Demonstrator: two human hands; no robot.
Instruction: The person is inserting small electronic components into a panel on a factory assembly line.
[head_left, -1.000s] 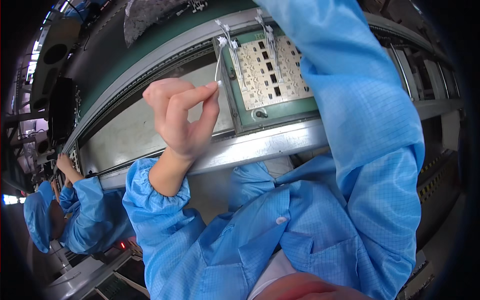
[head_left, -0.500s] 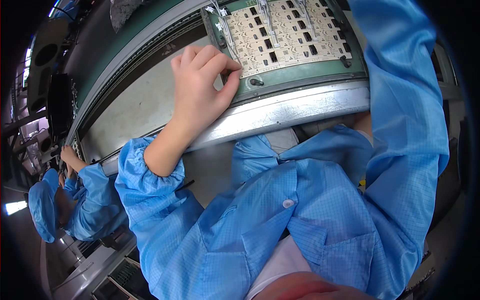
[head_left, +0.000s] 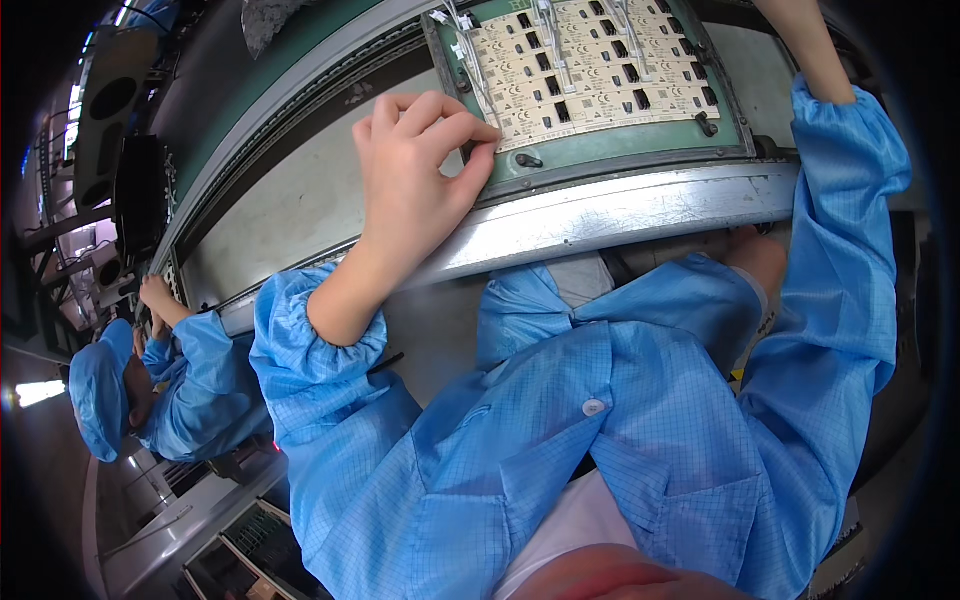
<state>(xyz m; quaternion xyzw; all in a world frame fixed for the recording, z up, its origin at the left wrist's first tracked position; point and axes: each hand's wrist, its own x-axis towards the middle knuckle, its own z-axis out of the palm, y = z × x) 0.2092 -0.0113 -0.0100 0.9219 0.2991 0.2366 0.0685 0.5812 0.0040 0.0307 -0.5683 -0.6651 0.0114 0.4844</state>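
Note:
A cream circuit board panel (head_left: 592,95) with rows of black connectors lies in a green carrier (head_left: 610,150) at the top of the view. White cable leads (head_left: 560,50) with small plugs lie across its left and middle parts. My left hand (head_left: 420,165) is at the panel's near left corner, thumb and forefinger pinched together there. Whether they grip the corner or something small is hidden. My right forearm (head_left: 815,60) reaches up past the carrier's right side; its hand is beyond the top edge.
A silver metal rail (head_left: 610,210) runs along the near side of the carrier. Black clips (head_left: 529,160) sit on the carrier's border. At far left a co-worker in blue (head_left: 200,385) works by the same line. A clear plastic bag (head_left: 268,22) lies at the top left.
My right forearm has swung outward to the right, and its cuff and bare wrist now show. My left hand stays pinched at the panel's corner. The whole view has shifted slightly.

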